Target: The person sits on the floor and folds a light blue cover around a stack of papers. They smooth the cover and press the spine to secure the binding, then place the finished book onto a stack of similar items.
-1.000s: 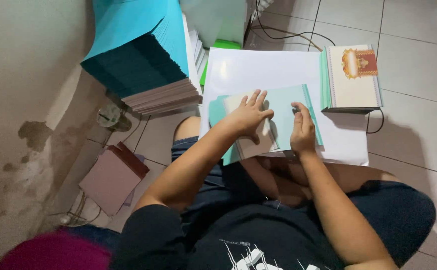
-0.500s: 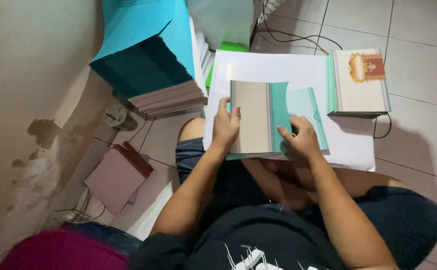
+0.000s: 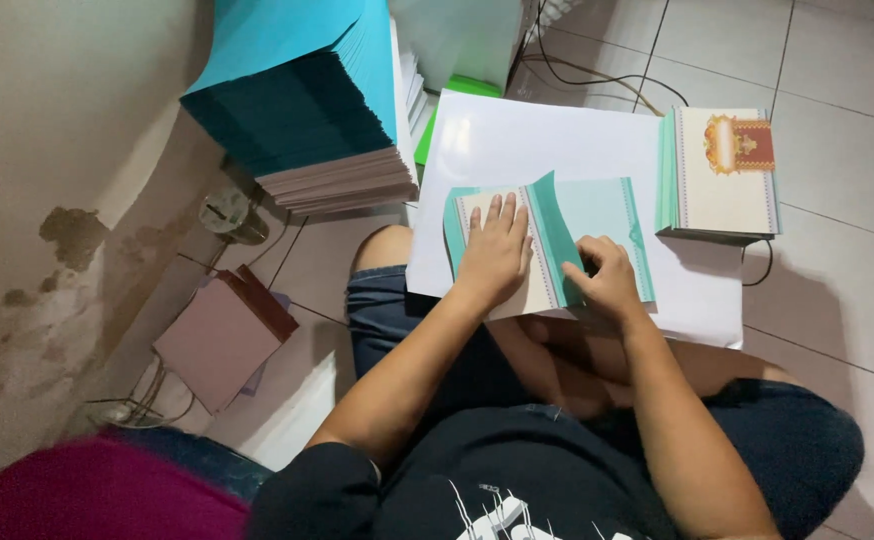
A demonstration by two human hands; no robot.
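Teal card under left hand; right hand fingers pinching flap.

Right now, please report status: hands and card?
Left hand flat on the cream card. Right hand pinching its teal flap. Nothing in the way.

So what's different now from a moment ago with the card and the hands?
The teal-and-cream card, lifted half a second ago, lies on the white sheet again. The left hand presses its cream panel flat; the right hand folds a teal flap over. Both card stacks stayed put.
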